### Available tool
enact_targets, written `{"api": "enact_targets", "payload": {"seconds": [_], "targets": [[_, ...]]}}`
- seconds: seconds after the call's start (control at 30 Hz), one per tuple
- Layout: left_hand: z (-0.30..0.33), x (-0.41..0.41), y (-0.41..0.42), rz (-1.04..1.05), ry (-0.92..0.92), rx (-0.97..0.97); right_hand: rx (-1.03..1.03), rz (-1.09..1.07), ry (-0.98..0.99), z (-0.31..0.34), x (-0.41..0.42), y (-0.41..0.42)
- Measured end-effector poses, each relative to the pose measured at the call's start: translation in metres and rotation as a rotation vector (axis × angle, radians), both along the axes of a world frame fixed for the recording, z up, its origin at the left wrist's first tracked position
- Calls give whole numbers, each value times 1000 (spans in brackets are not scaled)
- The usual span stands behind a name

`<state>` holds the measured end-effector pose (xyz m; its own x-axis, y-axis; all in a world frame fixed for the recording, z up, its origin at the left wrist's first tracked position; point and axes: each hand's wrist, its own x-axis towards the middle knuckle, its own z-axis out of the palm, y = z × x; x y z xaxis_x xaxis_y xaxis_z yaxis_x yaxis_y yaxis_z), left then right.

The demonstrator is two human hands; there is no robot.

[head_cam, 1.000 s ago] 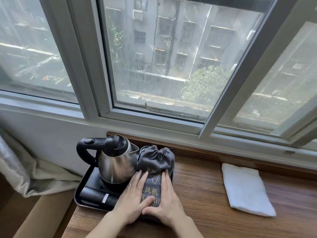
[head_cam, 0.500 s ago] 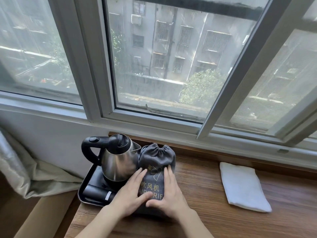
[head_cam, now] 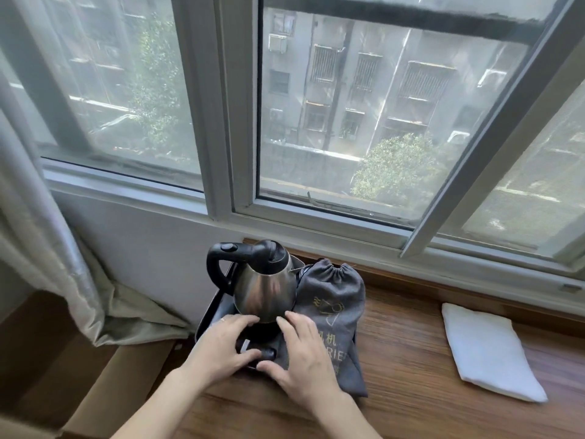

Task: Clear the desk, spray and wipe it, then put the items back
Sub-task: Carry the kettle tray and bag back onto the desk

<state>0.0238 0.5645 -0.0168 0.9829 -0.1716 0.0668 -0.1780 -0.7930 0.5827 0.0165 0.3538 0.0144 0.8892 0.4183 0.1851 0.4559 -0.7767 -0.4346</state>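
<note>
A steel kettle (head_cam: 266, 288) with a black handle stands on a black tray (head_cam: 207, 316) at the left end of the wooden desk (head_cam: 402, 359). A grey drawstring bag (head_cam: 332, 304) with printed lettering lies against the kettle's right side, partly on the tray. My left hand (head_cam: 221, 345) lies over the tray's front, fingers straight, fingertips at the kettle's base. My right hand (head_cam: 300, 353) rests on the bag's left edge, fingertips touching the kettle's base and thumb at the tray's front rim. A small black object on the tray is mostly hidden under my hands.
A folded white cloth (head_cam: 487, 350) lies on the desk at the right. The window sill (head_cam: 411, 258) runs right behind the desk. A curtain (head_cam: 57, 248) hangs at the left, with a brown box (head_cam: 104, 384) below the desk's left end.
Both hands have slid left off the middle of the grey bag to the kettle's base. The view has turned left, so the tray sits more central.
</note>
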Motion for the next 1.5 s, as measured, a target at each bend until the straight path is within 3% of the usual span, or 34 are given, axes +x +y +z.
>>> {"api": "enact_targets", "payload": {"seconds": [0.23, 0.53, 0.9, 1.07, 1.27, 1.5], "targets": [[-8, 5, 44, -6, 77, 250, -184, 72, 287, -30, 17, 30], [-18, 21, 75, -42, 159, 135, -308, 60, 335, -46, 30, 38], [-25, 39, 80, -235, 103, 405, -377, 105, 377, -46, 39, 40], [-29, 35, 82, -180, 93, 265, -319, 68, 396, -45, 39, 38], [-27, 41, 84, -104, 169, 234, -220, -6, 436, -40, 43, 38], [-28, 45, 75, -117, 175, 253, -315, -2, 512, -34, 47, 42]]}}
